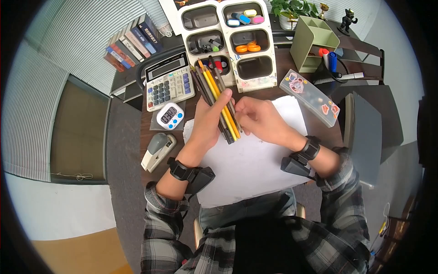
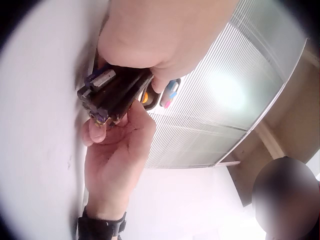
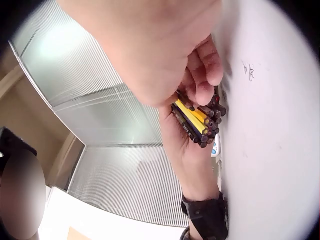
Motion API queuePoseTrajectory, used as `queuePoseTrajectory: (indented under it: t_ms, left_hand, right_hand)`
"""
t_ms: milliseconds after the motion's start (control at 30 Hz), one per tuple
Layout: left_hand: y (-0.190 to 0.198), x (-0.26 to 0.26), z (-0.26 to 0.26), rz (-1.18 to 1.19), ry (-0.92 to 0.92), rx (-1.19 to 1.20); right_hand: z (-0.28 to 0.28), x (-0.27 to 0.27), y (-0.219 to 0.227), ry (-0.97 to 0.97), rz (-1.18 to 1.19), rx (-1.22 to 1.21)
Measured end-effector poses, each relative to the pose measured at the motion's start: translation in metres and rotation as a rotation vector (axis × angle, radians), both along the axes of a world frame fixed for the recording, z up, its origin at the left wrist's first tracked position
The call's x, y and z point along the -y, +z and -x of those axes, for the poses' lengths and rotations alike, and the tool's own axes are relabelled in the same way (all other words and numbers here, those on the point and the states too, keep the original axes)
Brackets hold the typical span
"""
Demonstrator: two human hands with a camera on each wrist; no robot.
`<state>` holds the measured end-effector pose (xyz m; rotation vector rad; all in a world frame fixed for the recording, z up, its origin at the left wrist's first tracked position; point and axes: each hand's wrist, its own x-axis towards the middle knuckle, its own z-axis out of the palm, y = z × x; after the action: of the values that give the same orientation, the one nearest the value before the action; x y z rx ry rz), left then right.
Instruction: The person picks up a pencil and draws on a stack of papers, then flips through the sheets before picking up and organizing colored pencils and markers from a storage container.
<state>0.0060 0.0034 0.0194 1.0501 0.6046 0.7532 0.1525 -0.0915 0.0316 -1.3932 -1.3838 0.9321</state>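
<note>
Pencils (image 1: pixel 232 125) bunched across the paper's (image 1: pixel 246 173) far edge, easily spilled.
The right hand (image 1: pixel 262 116) pinches at the bundle's right side while the left hand (image 1: pixel 209 116) grips it; tugging could loosen that grasp, and dropped pencils might roll toward the paper's near edge. Farther off, their upper ends could snag the organizer's (image 1: pixel 258 84) near edge.

Bright glare, dark distorted edges
</note>
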Motion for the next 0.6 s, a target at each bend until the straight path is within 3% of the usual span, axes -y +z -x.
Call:
queuePoseTrajectory:
  t_ms: [100, 167, 300, 367, 600]
  left_hand:
    - [0.006, 0.000, 0.004, 0.028, -0.016, 0.024]
    - [0.008, -0.001, 0.005, 0.046, -0.035, 0.045]
    - [0.005, -0.007, 0.005, 0.020, 0.049, 0.037]
    - [0.006, -0.008, 0.005, 0.017, 0.057, 0.052]
    - [0.011, -0.009, 0.007, 0.054, 0.115, 0.132]
  right_hand:
    - [-0.002, 0.000, -0.001, 0.033, 0.077, -0.104]
    - [-0.002, -0.002, -0.007, 0.005, -0.007, -0.220]
    - [-0.002, -0.003, -0.010, -0.054, -0.066, -0.196]
    - [-0.005, -0.004, -0.009, -0.152, -0.214, -0.045]
    - [-0.011, -0.007, -0.003, -0.272, -0.416, -0.193]
